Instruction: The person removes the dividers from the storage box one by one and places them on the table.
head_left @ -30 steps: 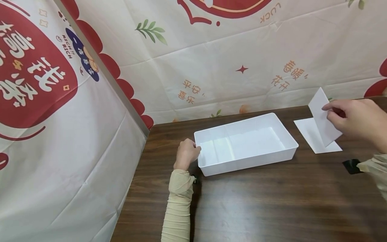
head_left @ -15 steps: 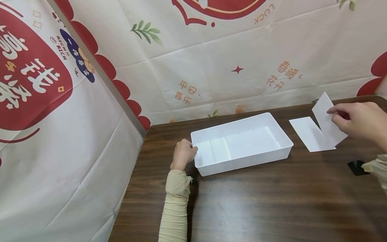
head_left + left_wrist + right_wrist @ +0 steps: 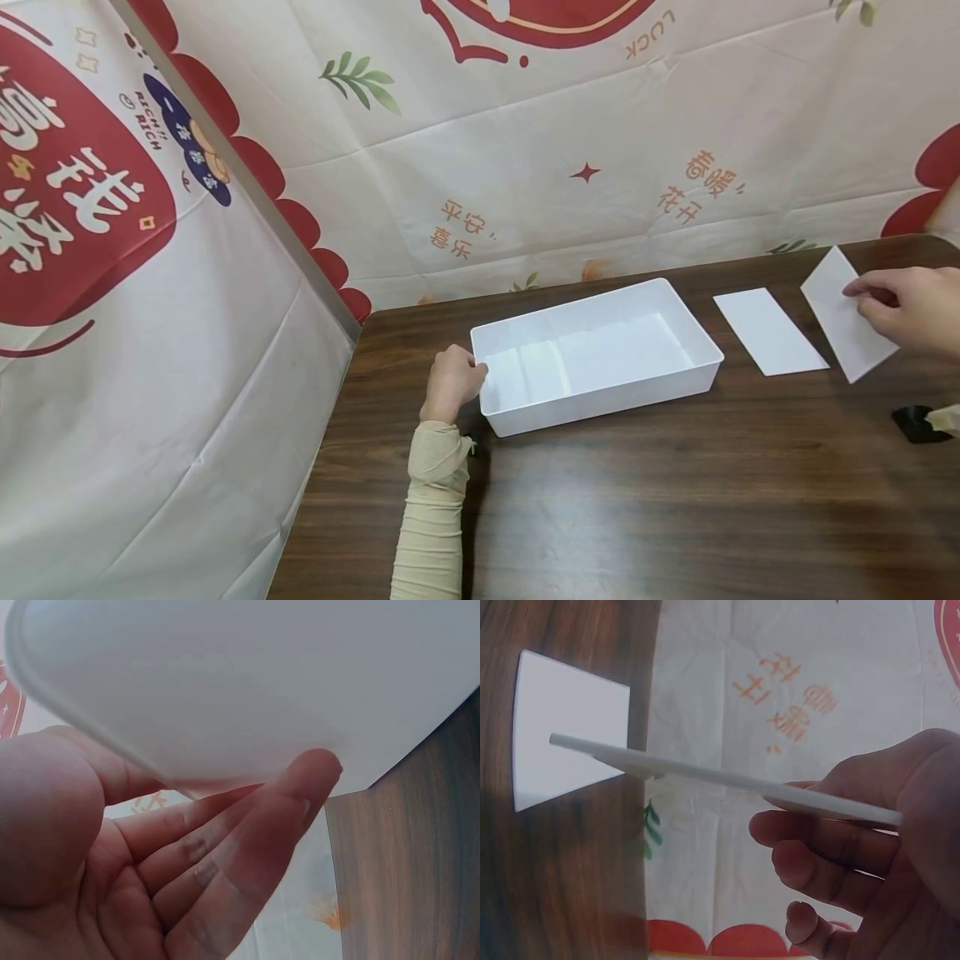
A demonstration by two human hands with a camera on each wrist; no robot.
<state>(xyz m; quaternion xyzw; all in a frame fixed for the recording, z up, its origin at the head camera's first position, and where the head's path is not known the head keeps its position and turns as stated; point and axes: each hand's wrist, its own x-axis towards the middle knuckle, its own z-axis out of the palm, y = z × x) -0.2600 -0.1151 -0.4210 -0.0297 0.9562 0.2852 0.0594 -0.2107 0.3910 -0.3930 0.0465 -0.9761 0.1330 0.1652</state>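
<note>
A white rectangular plastic tray [image 3: 603, 402] stands on the table, nothing inside it. At its left end my left hand [image 3: 452, 383] pinches the wall near the rim; the left wrist view has the fingers against the white wall [image 3: 247, 690]. Off to the right, my right hand [image 3: 911, 308] pinches a white rectangular panel [image 3: 840, 304] between thumb and fingers and holds it tilted up. Seen almost edge-on in the right wrist view, that panel [image 3: 705, 778] looks thin and stiff. A second white panel [image 3: 770, 333] lies flat between the tray and the held one.
Dark wood-grain table [image 3: 600, 500] spreads toward me. Behind it hangs a printed cloth [image 3: 510, 183] close to the table's back edge. Another cloth panel [image 3: 217, 358] borders the left side. A black piece [image 3: 918, 423] shows by the right sleeve.
My right hand has carried the held panel rightward, off the flat panel it overlapped before. The left hand keeps its place on the tray, and the whole view has shifted slightly.
</note>
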